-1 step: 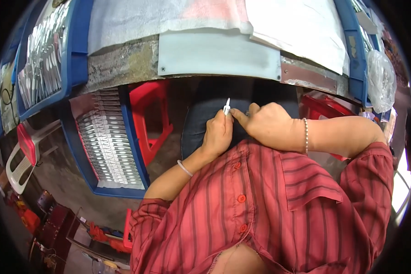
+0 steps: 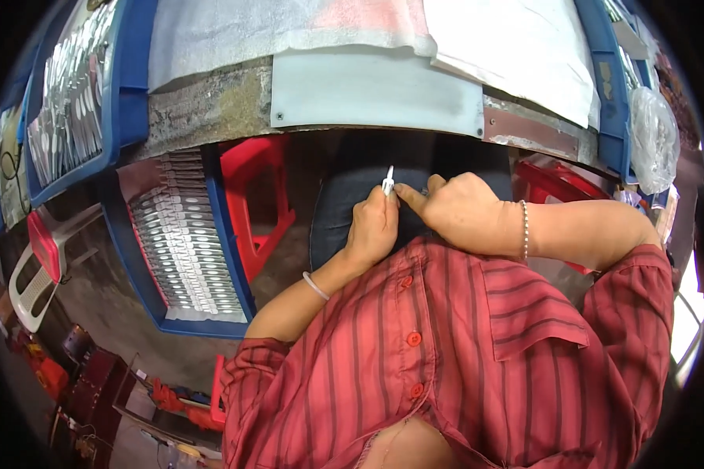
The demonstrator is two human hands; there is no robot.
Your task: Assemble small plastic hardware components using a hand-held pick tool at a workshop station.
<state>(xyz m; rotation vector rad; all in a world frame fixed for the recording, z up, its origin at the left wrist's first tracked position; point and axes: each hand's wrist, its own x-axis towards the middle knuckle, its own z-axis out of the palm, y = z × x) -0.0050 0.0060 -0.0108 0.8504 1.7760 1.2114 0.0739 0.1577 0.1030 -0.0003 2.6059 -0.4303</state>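
Over my lap, my left hand (image 2: 374, 227) is closed with its fingertips pinching a small, narrow whitish piece (image 2: 389, 181). Its pointed tip sticks up away from me, and the rest is hidden in my fingers. My right hand (image 2: 463, 205) is curled closed just to the right, thumb or finger tip close against the left fingertips. Whether something lies inside its curled fingers is hidden. Beyond both hands is the bench edge, fitted with a pale smooth plate (image 2: 375, 92).
Blue crates of shiny flat metal pieces stand at left, one low (image 2: 246, 293), one on the bench (image 2: 135, 86). White cloth (image 2: 227, 39) covers the bench top. A red stool (image 2: 250, 207) is beside the low crate. At right sit another blue crate (image 2: 608, 102) and a clear plastic bag (image 2: 654, 141).
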